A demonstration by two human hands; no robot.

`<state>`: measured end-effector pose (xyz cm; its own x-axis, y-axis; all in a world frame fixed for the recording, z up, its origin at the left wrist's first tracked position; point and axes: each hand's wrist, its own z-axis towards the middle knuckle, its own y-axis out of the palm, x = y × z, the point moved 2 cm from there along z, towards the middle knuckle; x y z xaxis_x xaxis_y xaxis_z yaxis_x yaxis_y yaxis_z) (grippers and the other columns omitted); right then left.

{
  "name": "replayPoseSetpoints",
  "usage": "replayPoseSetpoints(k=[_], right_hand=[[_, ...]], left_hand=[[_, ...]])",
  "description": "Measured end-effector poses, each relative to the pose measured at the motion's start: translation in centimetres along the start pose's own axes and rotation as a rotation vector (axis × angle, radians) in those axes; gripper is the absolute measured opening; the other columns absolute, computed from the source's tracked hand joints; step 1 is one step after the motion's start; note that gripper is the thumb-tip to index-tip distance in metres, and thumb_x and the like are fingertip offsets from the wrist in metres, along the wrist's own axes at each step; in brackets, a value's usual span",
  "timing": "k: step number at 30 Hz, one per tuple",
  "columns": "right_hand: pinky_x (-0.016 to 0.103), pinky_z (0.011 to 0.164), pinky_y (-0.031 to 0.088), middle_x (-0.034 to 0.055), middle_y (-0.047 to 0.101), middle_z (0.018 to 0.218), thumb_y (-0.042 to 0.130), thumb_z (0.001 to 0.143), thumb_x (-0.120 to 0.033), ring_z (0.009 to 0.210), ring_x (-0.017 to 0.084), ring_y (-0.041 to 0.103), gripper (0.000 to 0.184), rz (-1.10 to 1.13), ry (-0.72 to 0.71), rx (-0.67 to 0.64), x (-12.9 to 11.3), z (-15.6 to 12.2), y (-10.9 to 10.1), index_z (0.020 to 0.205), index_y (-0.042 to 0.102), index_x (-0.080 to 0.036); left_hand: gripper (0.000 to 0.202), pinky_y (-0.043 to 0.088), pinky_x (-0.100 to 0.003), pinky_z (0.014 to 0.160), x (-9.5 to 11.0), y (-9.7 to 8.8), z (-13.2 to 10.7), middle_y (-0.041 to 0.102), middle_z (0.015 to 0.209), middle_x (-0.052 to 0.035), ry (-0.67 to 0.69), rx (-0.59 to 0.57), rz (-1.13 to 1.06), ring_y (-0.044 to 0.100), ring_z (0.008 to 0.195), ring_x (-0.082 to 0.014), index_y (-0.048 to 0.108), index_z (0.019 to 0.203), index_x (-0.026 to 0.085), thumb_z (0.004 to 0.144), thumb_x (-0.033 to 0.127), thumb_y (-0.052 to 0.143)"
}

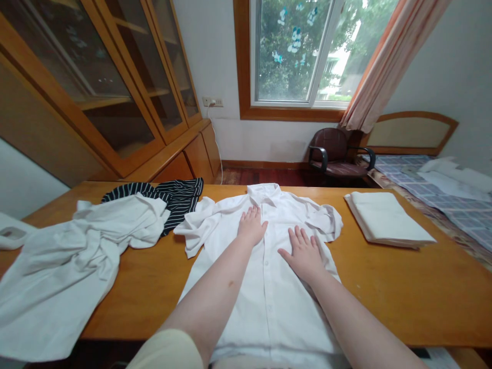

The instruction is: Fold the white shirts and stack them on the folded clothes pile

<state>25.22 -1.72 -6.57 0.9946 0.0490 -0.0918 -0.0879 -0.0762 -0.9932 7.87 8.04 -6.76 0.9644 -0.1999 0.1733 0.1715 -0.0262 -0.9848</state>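
Observation:
A white short-sleeved button-up shirt (265, 287) lies front side up on the wooden table (403, 287), its collar toward the far edge. My left hand (251, 225) rests flat on the chest just below the collar, fingers stretched out. On the other side of the button strip, a little lower, my right hand (303, 251) is spread on the cloth. Neither hand grips anything. Both sleeves are rumpled and stick out to the sides, and the lower hem runs toward the near table edge.
Left of the shirt lie a crumpled white garment (88, 251) and a black striped cloth (184, 197). A folded white stack (388, 218) sits at the right. Beyond the table stand a glass-door cabinet (161, 136), an office chair (336, 154) and a bed (446, 189).

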Motion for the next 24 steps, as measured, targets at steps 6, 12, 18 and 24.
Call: replayPoseSetpoints(k=[6, 12, 18, 24], right_hand=[[0.051, 0.110, 0.009, 0.0131, 0.011, 0.154, 0.042, 0.082, -0.061, 0.141, 0.030, 0.008, 0.084, 0.011, -0.064, -0.152, 0.4, 0.1, -1.1, 0.148, 0.019, -0.014], [0.037, 0.103, 0.033, 0.0167, 0.039, 0.143, 0.049, 0.084, -0.050, 0.129, 0.029, 0.040, 0.061, 0.111, -0.165, -0.100, 1.0, 4.1, -4.9, 0.133, 0.047, -0.014], [0.041, 0.109, 0.023, 0.0122, 0.030, 0.149, 0.047, 0.088, -0.043, 0.135, 0.027, 0.028, 0.055, 0.114, -0.230, 0.108, 1.7, 7.0, -3.7, 0.135, 0.044, -0.015], [0.040, 0.110, 0.021, 0.0153, 0.036, 0.146, 0.045, 0.088, -0.047, 0.135, 0.028, 0.030, 0.059, 0.080, -0.217, 0.061, 3.0, 7.4, -1.9, 0.136, 0.043, -0.011]], left_hand=[[0.067, 0.012, -0.043, 0.113, -0.8, -0.1, -0.7, 0.023, 0.152, -0.0086, -0.013, -0.002, 0.008, 0.015, 0.141, -0.0232, 0.024, 0.145, 0.016, 0.088, 0.050, 0.030], [0.065, 0.014, -0.045, 0.112, -0.9, -0.2, -0.6, 0.026, 0.152, -0.0076, -0.015, 0.016, -0.010, 0.019, 0.140, -0.0241, 0.029, 0.143, 0.022, 0.086, 0.053, 0.036], [0.072, 0.013, -0.041, 0.114, -1.3, -0.4, -0.6, 0.026, 0.151, -0.0075, -0.032, 0.004, -0.064, 0.019, 0.140, -0.0219, 0.026, 0.144, 0.019, 0.083, 0.054, 0.040], [0.070, 0.012, -0.043, 0.113, -1.5, -0.5, -0.3, 0.024, 0.152, -0.0082, -0.019, -0.043, -0.062, 0.017, 0.140, -0.0227, 0.028, 0.144, 0.019, 0.084, 0.054, 0.039]])
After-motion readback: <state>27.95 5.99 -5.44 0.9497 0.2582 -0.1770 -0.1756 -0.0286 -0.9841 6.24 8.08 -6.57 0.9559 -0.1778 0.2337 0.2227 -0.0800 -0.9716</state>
